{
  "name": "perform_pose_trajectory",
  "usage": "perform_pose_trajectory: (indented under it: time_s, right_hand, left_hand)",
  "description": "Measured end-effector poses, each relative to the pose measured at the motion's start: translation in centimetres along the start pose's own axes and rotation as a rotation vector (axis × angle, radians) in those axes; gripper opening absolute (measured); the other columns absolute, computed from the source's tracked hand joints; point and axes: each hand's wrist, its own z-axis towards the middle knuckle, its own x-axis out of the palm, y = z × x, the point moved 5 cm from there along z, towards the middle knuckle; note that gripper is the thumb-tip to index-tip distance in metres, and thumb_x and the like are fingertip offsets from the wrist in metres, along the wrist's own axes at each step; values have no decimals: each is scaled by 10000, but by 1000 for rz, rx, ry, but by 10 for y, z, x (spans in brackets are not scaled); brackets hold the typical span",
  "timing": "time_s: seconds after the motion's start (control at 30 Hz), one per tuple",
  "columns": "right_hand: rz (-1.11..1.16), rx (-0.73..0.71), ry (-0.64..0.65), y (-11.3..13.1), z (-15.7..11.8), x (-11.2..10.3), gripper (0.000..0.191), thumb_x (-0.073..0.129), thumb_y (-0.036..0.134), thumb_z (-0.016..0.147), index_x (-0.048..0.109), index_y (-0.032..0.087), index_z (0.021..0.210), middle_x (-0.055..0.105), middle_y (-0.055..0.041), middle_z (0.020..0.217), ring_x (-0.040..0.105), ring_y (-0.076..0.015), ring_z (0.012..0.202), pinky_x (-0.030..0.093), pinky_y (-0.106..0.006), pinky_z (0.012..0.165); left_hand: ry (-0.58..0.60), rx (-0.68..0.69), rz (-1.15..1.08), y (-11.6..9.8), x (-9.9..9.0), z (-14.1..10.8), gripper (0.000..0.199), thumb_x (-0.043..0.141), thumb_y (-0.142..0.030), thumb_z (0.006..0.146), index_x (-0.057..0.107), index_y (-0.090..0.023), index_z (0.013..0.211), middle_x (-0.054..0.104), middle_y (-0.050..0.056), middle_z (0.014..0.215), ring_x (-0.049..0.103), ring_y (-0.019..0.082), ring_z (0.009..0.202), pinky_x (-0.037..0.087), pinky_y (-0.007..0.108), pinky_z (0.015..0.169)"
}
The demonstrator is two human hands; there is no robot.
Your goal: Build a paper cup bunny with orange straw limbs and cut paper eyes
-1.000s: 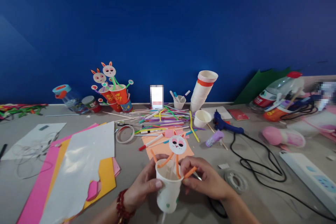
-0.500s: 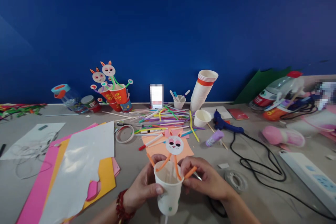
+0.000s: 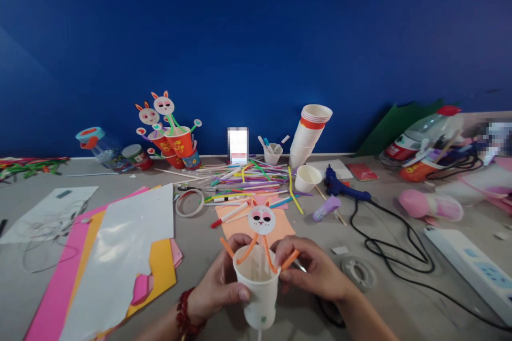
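Low in the middle I hold a white paper cup (image 3: 258,298), its mouth tipped toward me. My left hand (image 3: 220,282) wraps the cup's left side, thumb on the outer wall. Bent orange straws (image 3: 250,250) rise from the cup, and one sticks out past each side of the rim. A round paper rabbit face (image 3: 261,219) with pink ears stands above the cup. My right hand (image 3: 308,269) pinches at the right rim, closed around the right orange straw. Something shiny and metallic shows by its fingers; its kind is unclear. A thin white stem pokes out beneath the cup.
Loose straws and markers (image 3: 248,184) lie behind the cup. A cup stack (image 3: 310,136), glue gun (image 3: 346,189) with black cord, tape roll (image 3: 358,273) and power strip (image 3: 472,261) are to the right. Coloured sheets (image 3: 120,240) lie left; finished rabbit cups (image 3: 178,141) stand behind.
The rabbit face has shifted slightly left and down, and the cup is tilted a little differently. Both hands keep their hold in nearly the same place.
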Motion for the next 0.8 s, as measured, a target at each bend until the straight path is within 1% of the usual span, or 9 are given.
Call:
perform_pose_trajectory:
  time_s: [0.17,0.23,0.33,0.53,0.67,0.8]
  right_hand:
    - [-16,-18,-4,-1,-1,-1,209,772,364,835,687,184,894,647,-42,886,661,-138,642,558,-248,590]
    - [-38,-33,-22,-1,-1,-3,213,784,361,823,696,184,902,652,-51,891,667,-153,678,557,-247,590]
    - [-64,-47,-34,0,-1,-3,212,791,362,817,703,186,897,662,-63,905,659,-154,683,554,-245,583]
    - [-91,-57,-38,4,0,-3,218,784,389,820,710,186,849,679,-66,884,657,-168,723,565,-253,617]
    - [-39,-26,17,3,1,0,207,774,372,831,695,182,850,672,-53,892,658,-143,655,555,-231,563]
    - [29,-14,76,3,1,2,237,765,386,841,662,173,823,653,-26,832,646,-119,585,528,-211,528]
  left_hand:
    - [-12,6,8,-1,2,1,630,852,-376,721,469,-259,1206,672,71,1078,692,268,952,504,338,777]
    - [-19,6,8,-2,2,0,637,854,-381,717,473,-261,1213,673,67,1081,687,260,958,500,333,787]
    - [-35,7,12,-2,1,0,634,860,-375,709,492,-252,1211,669,63,1079,675,240,948,491,314,787]
    - [-32,-2,0,-1,-1,-1,626,860,-360,708,496,-261,1208,651,65,1106,662,258,996,490,333,820]
    - [-31,9,25,0,-3,-1,629,862,-360,711,508,-259,1221,640,73,1121,647,243,994,487,314,807]
    - [-5,-1,16,-1,0,-1,634,867,-366,707,515,-258,1222,639,71,1116,638,227,977,479,313,817]
